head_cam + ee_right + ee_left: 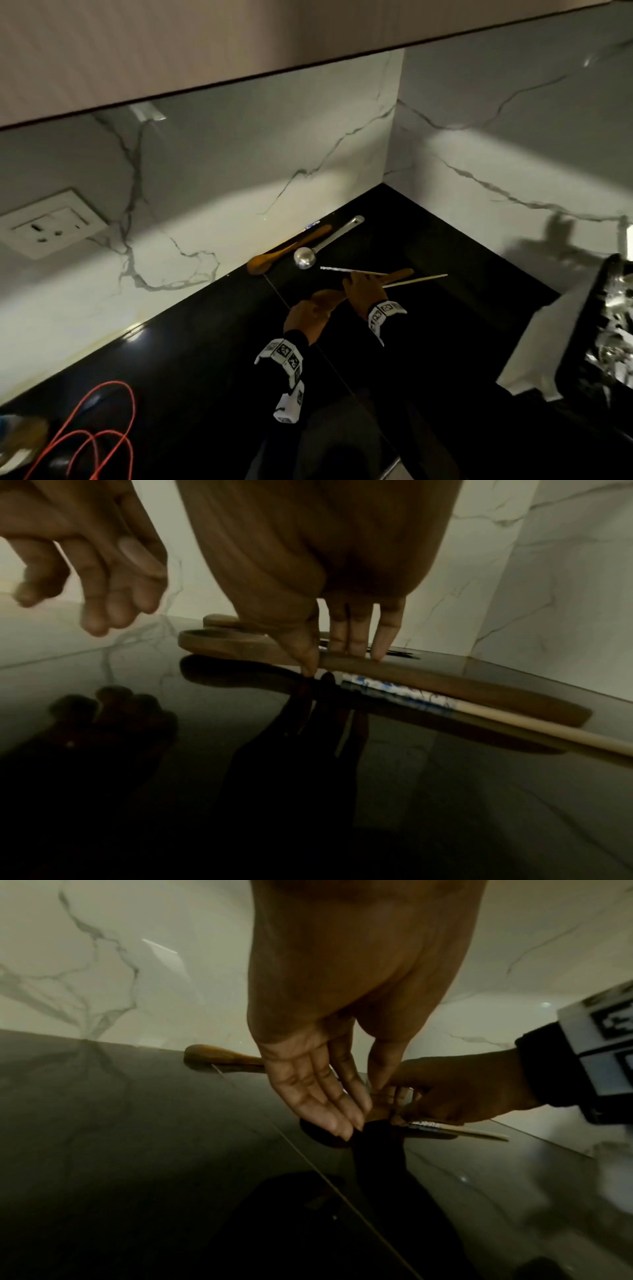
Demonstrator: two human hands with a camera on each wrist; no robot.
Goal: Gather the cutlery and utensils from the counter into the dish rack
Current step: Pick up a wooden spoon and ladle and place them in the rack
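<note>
On the black counter (205, 359) lies a wooden spoon (445, 683), its bowl (329, 295) to the left. My right hand (337, 662) pinches its handle, thumb on the near side and fingers on the far side. A chopstick with a blue-and-white end (397, 691) lies along the handle, under the same hand (358, 286); whether the hand grips it too is unclear. A second chopstick (337, 269) pokes out to the left. My left hand (342, 1123) hovers with straight fingers at the spoon's bowl and holds nothing. The dish rack (596, 335) is at the right edge.
Against the back wall lie another wooden spoon (287, 248) and a metal ladle (305, 257). Marble walls close the corner behind and to the right. A red cable (102, 428) loops on the counter at the lower left. A wall socket (48, 224) sits at the left.
</note>
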